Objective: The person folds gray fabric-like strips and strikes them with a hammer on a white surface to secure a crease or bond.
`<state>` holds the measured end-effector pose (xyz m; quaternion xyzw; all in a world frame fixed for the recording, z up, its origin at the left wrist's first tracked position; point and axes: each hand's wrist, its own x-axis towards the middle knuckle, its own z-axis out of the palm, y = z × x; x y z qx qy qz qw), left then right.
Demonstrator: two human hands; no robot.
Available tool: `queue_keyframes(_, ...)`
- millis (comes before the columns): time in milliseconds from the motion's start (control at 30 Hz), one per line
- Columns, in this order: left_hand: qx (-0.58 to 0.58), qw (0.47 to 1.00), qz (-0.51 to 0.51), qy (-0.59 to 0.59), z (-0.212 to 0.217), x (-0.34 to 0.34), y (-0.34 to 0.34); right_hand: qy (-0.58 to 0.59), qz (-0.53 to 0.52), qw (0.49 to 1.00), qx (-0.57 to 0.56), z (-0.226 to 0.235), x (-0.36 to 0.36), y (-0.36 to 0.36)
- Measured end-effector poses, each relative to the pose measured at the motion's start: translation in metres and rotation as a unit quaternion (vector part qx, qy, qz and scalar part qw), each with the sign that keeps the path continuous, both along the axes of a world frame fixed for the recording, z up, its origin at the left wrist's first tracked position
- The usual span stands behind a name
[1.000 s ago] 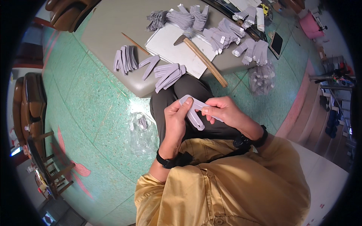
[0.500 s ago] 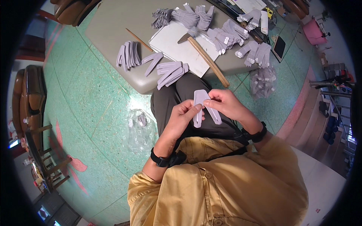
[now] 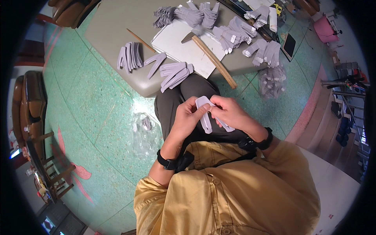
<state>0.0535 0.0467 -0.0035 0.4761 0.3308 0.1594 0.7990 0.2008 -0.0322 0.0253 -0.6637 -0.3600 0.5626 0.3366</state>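
left hand [image 3: 185, 117] and right hand [image 3: 229, 112] both have thumb and fingers pinched on this folded strip [image 3: 201, 101], held over the dark trousers [image 3: 166, 103]; it's pale lilac-grey, kinda V-shaped, blunt at the fold, two legs splaying toward the shirt [image 3: 243, 188]; beyond it, similar strips [image 3: 176, 74] sit on the grey bench [image 3: 109, 29], near a wooden-handled hammer [image 3: 214, 62]
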Motion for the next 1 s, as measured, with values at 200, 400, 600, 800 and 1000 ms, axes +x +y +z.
queue_keyframes(200,0.088,0.993,0.061,0.043,-0.004,-0.004,0.001,0.129,-0.059,0.990,0.021,-0.005,-0.001,-0.004)
queue_keyframes(400,-0.021,1.000,-0.002,-0.017,-0.004,-0.005,0.008,0.128,-0.026,0.991,0.010,-0.004,0.003,0.001)
queue_keyframes(600,0.003,0.998,0.061,0.009,-0.006,-0.006,0.014,0.153,-0.004,0.988,-0.033,-0.007,0.014,-0.005)
queue_keyframes(800,-0.070,0.997,-0.042,0.000,-0.009,-0.016,0.017,0.136,-0.019,0.991,-0.013,-0.015,0.019,-0.005)
queue_keyframes(1000,-0.190,0.978,0.091,-0.007,-0.004,-0.013,0.018,0.209,-0.282,0.933,0.076,-0.028,0.024,-0.009)
